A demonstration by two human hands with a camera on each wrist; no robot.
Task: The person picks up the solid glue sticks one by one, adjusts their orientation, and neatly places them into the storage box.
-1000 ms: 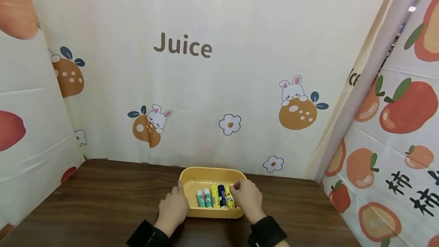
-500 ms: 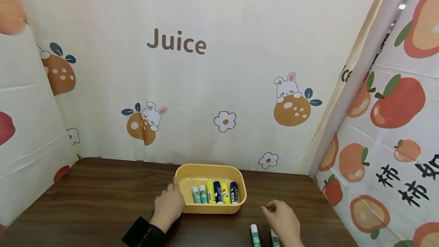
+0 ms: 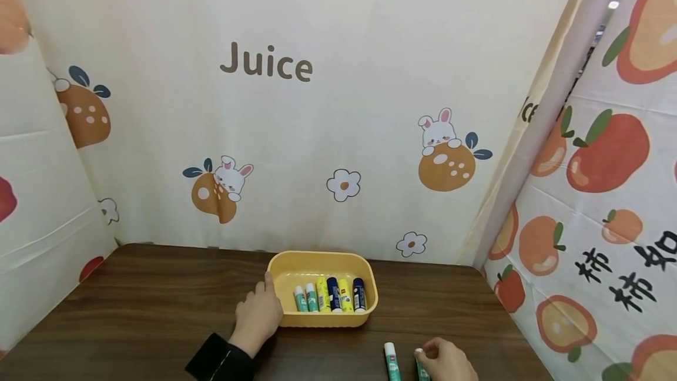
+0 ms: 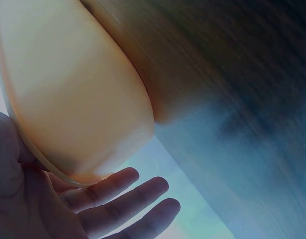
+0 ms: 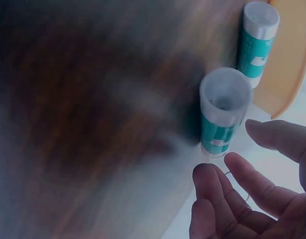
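A yellow plastic box [image 3: 328, 320] stands on the table with several glue sticks lying side by side inside. Teal ones [image 3: 305, 297], yellow ones [image 3: 345, 294] and navy ones [image 3: 359, 294] make up the row. My left hand [image 3: 259, 313] holds the box's left rim, its other fingers spread loosely in the left wrist view. At the table's front, my right hand [image 3: 449, 362] is around the white-capped end of a teal glue stick [image 5: 223, 112]. In the right wrist view a gap shows between thumb and fingers, close to that stick. Left of it lies another teal glue stick [image 3: 392, 363].
A dark brown wooden table [image 3: 174, 298] extends to both sides of the box. Behind it hangs a pale curtain [image 3: 296, 128] printed with rabbits and flowers, and more fruit-print cloth [image 3: 597, 240] hangs at the right.
My right hand has left the glue sticks in the box, where a navy one now shows, and moved right and down to a teal one on the table. My left hand stays at the rim.
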